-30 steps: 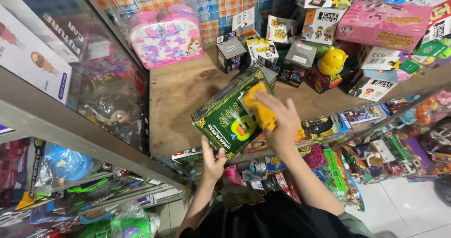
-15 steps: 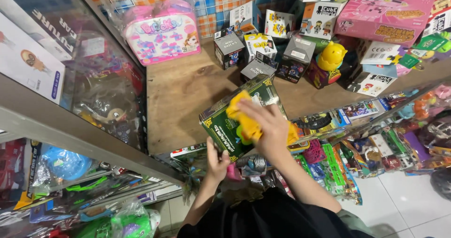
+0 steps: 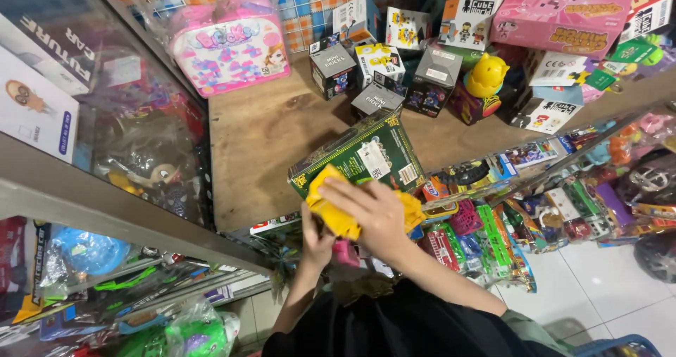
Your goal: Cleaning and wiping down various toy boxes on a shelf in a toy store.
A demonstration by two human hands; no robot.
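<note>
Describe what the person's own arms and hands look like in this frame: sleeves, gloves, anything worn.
Both hands are bare: no gloves, and no rings or watch that I can make out. The left hand and right hand lead into forearms uncovered up to near the elbow, so no long sleeves. Below them shows a black garment, apparently the person's top; where its sleeves end is hard to tell.

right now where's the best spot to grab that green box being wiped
By its two long edges, from the near side. The green box lies flat but skewed at the shelf's front edge. The right hand presses a yellow cloth on its top face; the left hand steadies its near end.
</note>
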